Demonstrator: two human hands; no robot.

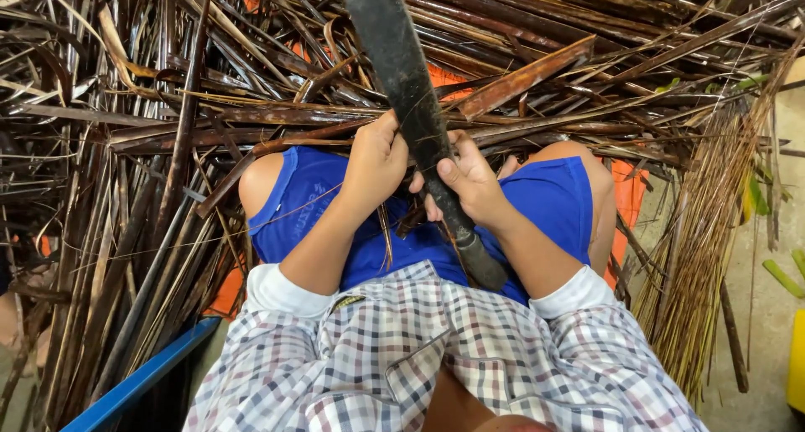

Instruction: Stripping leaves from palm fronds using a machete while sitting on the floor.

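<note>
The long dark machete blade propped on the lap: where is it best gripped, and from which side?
Probably by the rounded dark handle at the lower end of the long dark machete blade, coming from the right, below the right hand. The blade slants up and away over the dry brown palm stalks; the left hand crowds its other side.

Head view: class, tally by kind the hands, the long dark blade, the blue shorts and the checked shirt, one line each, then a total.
Hands: 2, left hand and right hand
Long dark blade: 1
Blue shorts: 1
Checked shirt: 1
Total: 5
</note>
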